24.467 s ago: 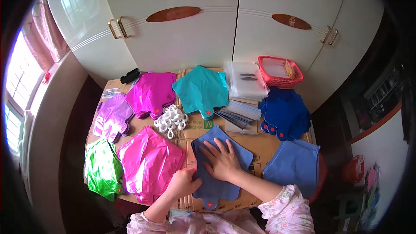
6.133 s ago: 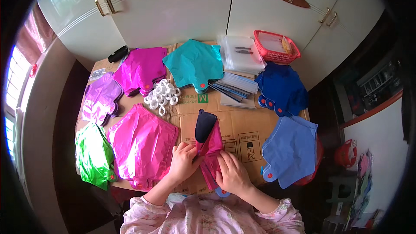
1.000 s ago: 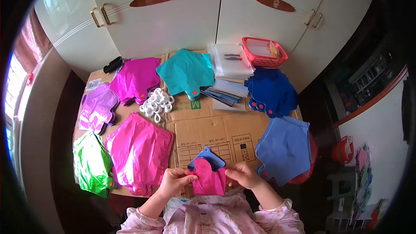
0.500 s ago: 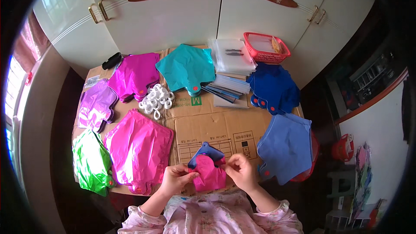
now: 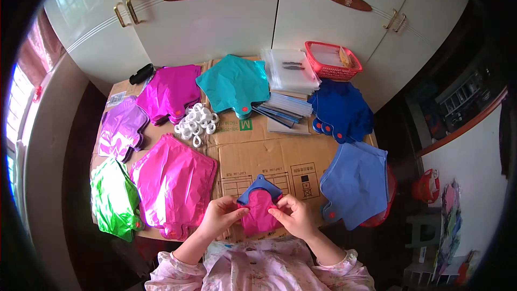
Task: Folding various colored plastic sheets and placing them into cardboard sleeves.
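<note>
Head view: folded pink-and-blue foil balloon (image 5: 259,208) pinched at the near edge of the flattened cardboard sheet (image 5: 269,153), a blue layer peeking out behind the pink. Left hand (image 5: 222,216) closed narrow on its left edge, thumb and fingertips gripping. Right hand (image 5: 293,216) likewise closed on its right edge, fingers curled in. Judged as mid-fold: bundle already compact, seemingly being tightened or creased flat. Next move likely calls for a firm press along the fold while keeping both layers aligned, slippery foil being apt to spring open.

Left of the cardboard's centre: large pink balloon stack (image 5: 175,183), green one (image 5: 113,196) beyond it, purple (image 5: 121,128) and magenta (image 5: 169,92) farther up. Toward the far edge: white rings (image 5: 196,124), teal balloon (image 5: 235,83), clear bags (image 5: 291,70), red basket (image 5: 334,60). Right side: dark blue (image 5: 340,109) and lighter blue (image 5: 356,180) stacks.
</note>
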`<state>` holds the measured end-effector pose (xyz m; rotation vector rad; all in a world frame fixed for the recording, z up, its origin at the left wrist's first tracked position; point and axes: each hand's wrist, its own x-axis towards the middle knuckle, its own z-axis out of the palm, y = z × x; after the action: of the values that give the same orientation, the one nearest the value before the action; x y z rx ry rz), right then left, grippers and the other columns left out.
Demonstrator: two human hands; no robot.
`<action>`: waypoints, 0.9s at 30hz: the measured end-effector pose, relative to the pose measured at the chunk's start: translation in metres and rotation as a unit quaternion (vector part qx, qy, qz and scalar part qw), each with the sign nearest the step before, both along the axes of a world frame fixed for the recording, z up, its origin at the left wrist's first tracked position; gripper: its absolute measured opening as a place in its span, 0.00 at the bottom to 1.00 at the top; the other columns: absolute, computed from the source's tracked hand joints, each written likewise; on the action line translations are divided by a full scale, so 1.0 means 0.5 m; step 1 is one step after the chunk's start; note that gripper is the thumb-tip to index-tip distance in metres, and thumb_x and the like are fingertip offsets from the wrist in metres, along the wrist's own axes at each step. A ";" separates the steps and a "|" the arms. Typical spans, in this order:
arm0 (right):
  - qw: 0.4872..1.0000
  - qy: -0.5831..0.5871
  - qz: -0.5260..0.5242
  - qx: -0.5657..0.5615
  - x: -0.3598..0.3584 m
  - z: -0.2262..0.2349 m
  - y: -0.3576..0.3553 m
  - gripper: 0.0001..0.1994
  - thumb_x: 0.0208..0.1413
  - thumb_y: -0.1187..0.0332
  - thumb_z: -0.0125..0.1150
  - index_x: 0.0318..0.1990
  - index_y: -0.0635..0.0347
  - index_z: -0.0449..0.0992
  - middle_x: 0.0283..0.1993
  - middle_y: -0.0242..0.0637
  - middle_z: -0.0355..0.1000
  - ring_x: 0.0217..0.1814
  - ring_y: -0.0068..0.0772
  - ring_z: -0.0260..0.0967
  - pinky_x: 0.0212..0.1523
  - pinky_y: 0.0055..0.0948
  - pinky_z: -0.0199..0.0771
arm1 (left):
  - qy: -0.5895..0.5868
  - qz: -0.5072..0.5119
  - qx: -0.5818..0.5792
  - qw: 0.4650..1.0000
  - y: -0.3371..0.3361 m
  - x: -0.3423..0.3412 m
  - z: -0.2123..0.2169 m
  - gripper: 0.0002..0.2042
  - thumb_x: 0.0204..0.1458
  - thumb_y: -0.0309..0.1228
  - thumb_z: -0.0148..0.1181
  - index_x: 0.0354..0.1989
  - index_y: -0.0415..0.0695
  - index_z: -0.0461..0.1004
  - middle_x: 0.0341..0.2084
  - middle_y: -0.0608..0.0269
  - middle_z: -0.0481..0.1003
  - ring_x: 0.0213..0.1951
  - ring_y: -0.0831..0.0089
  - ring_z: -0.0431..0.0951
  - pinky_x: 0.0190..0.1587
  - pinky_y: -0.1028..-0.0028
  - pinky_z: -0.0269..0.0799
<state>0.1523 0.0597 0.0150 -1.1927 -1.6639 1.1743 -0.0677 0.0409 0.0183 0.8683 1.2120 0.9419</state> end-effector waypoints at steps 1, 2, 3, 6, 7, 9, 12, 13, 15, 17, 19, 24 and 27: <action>1.000 0.002 -0.014 0.010 -0.002 -0.004 0.002 0.14 0.49 0.66 0.68 0.38 0.62 0.71 0.25 0.35 0.73 0.27 0.24 0.73 0.27 0.24 0.69 | 0.058 -0.025 0.006 0.998 0.003 -0.013 -0.020 0.08 0.49 0.28 0.65 0.28 0.37 0.75 0.20 0.68 0.75 0.24 0.83 0.74 0.26 0.79 0.70; 0.999 0.004 -0.027 0.019 -0.003 -0.010 0.005 0.16 0.49 0.67 0.68 0.41 0.62 0.70 0.25 0.37 0.73 0.28 0.27 0.74 0.29 0.25 0.70 | 0.116 -0.050 0.011 0.992 0.003 -0.020 -0.030 0.09 0.49 0.30 0.66 0.29 0.36 0.75 0.20 0.66 0.76 0.23 0.80 0.75 0.26 0.77 0.71; 0.999 0.004 -0.043 0.029 -0.003 -0.015 0.008 0.18 0.49 0.67 0.67 0.44 0.63 0.69 0.26 0.39 0.74 0.29 0.30 0.75 0.30 0.27 0.71 | 0.204 -0.069 0.065 0.974 0.010 -0.015 -0.015 0.10 0.48 0.30 0.66 0.30 0.36 0.75 0.20 0.63 0.76 0.23 0.76 0.76 0.27 0.75 0.71; 0.995 -0.092 -0.007 -0.029 0.001 0.026 0.032 0.17 0.50 0.71 0.65 0.46 0.63 0.68 0.32 0.35 0.76 0.31 0.24 0.72 0.32 0.27 0.70 | 0.379 -0.096 0.177 0.903 0.030 -0.001 0.030 0.11 0.44 0.32 0.66 0.31 0.37 0.75 0.20 0.55 0.76 0.24 0.64 0.78 0.28 0.68 0.72; 0.995 -0.094 0.017 -0.018 0.003 0.018 0.042 0.17 0.50 0.71 0.65 0.46 0.64 0.68 0.32 0.37 0.76 0.31 0.26 0.72 0.32 0.27 0.70 | 0.383 -0.090 0.188 0.900 0.034 0.001 0.024 0.11 0.44 0.32 0.66 0.31 0.37 0.75 0.20 0.53 0.76 0.24 0.60 0.78 0.28 0.67 0.73; 0.993 -0.099 0.062 0.005 0.005 -0.013 0.070 0.17 0.50 0.71 0.65 0.46 0.65 0.68 0.33 0.39 0.76 0.31 0.28 0.73 0.32 0.29 0.71 | 0.395 -0.102 0.182 0.895 0.042 0.002 0.023 0.11 0.43 0.32 0.65 0.31 0.38 0.75 0.21 0.52 0.76 0.25 0.57 0.78 0.29 0.65 0.73; 0.984 -0.157 0.082 -0.020 0.002 -0.004 0.111 0.12 0.49 0.70 0.65 0.39 0.66 0.72 0.26 0.39 0.74 0.29 0.27 0.73 0.30 0.28 0.70 | 0.403 -0.138 0.151 0.892 0.052 0.000 0.026 0.11 0.43 0.32 0.65 0.31 0.38 0.75 0.21 0.53 0.76 0.26 0.58 0.79 0.30 0.65 0.74; 0.978 -0.185 0.089 -0.043 0.001 0.001 0.118 0.11 0.49 0.70 0.65 0.36 0.67 0.73 0.25 0.39 0.74 0.29 0.27 0.73 0.30 0.28 0.70 | 0.395 -0.138 0.155 0.895 0.053 -0.001 0.025 0.11 0.43 0.32 0.65 0.31 0.38 0.75 0.21 0.53 0.76 0.26 0.58 0.79 0.31 0.65 0.74; 0.982 -0.169 0.087 -0.020 0.001 -0.007 0.124 0.09 0.47 0.71 0.66 0.33 0.67 0.74 0.26 0.41 0.74 0.28 0.29 0.73 0.29 0.29 0.70 | 0.385 -0.133 0.160 0.899 0.054 -0.001 0.027 0.11 0.43 0.32 0.65 0.31 0.38 0.75 0.21 0.53 0.76 0.26 0.58 0.79 0.31 0.66 0.74; 0.984 -0.156 0.089 0.002 0.000 -0.005 0.124 0.10 0.46 0.71 0.66 0.33 0.67 0.74 0.26 0.43 0.74 0.27 0.30 0.73 0.29 0.30 0.70 | 0.383 -0.120 0.162 0.902 0.059 0.000 0.032 0.11 0.43 0.32 0.65 0.30 0.37 0.75 0.21 0.53 0.76 0.26 0.58 0.79 0.31 0.66 0.74; 0.982 -0.158 0.102 0.023 0.003 -0.006 0.122 0.10 0.46 0.71 0.66 0.34 0.67 0.74 0.27 0.44 0.74 0.28 0.33 0.73 0.30 0.31 0.70 | 0.369 -0.134 0.145 0.908 0.068 -0.001 0.033 0.11 0.43 0.32 0.65 0.30 0.38 0.75 0.21 0.53 0.76 0.26 0.58 0.79 0.31 0.66 0.74; 0.969 -0.175 0.130 0.113 -0.001 -0.001 0.118 0.07 0.47 0.74 0.62 0.33 0.65 0.72 0.31 0.42 0.73 0.32 0.41 0.73 0.33 0.35 0.72 | 0.381 -0.163 0.180 0.892 0.067 -0.007 0.021 0.10 0.43 0.31 0.63 0.31 0.39 0.75 0.24 0.53 0.75 0.27 0.56 0.78 0.31 0.64 0.73; 0.955 -0.203 0.144 0.164 -0.002 -0.003 0.116 0.04 0.46 0.77 0.59 0.31 0.63 0.72 0.32 0.40 0.72 0.34 0.44 0.72 0.34 0.37 0.72 | 0.406 -0.171 0.219 0.871 0.054 -0.005 0.022 0.09 0.44 0.31 0.62 0.33 0.41 0.75 0.27 0.54 0.74 0.29 0.55 0.77 0.32 0.63 0.73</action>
<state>0.1512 0.1175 0.0137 -1.0474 -2.3024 0.7983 -0.0703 0.0680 0.0292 1.9086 1.4807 0.5557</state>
